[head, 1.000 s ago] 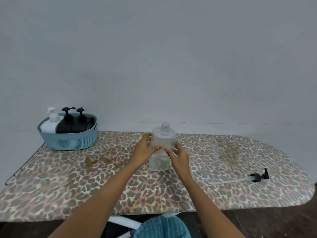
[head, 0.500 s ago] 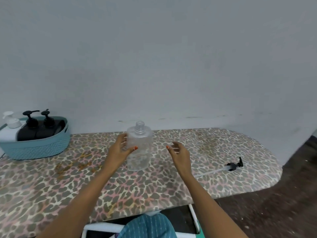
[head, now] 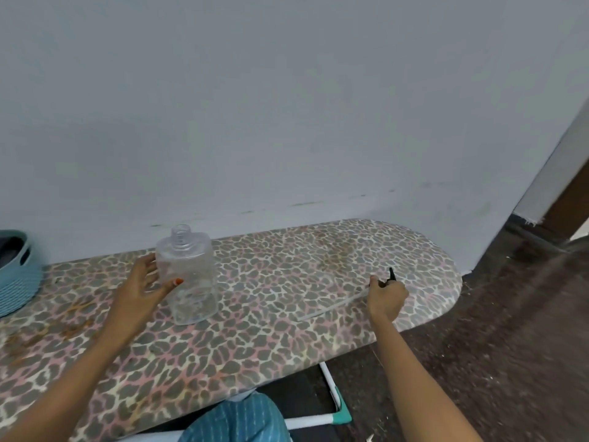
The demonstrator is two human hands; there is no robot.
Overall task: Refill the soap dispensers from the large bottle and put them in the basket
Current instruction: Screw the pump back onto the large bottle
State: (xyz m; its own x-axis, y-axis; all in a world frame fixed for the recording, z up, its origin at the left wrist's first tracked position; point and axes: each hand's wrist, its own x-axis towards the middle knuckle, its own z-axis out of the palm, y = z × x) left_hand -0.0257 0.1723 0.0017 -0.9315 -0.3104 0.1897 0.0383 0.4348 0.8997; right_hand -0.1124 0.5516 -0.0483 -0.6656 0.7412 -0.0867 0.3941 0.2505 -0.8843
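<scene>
A clear plastic dispenser bottle stands upright and uncapped on the leopard-print board. My left hand holds its left side, thumb across the front. My right hand lies far to the right, fingers closed over the black pump head, whose clear tube lies flat on the board pointing left. The teal basket shows only in part at the left edge; its contents are cut off.
A grey wall runs close behind the board. The board's rounded end is at the right, with dark floor beyond. White and teal frame legs show under the front edge. Blue striped cloth sits at the bottom.
My right hand left the bottle and went right to the pump head, closing on it. The view swung right, so the basket slid to the left edge. My left hand stayed on the bottle.
</scene>
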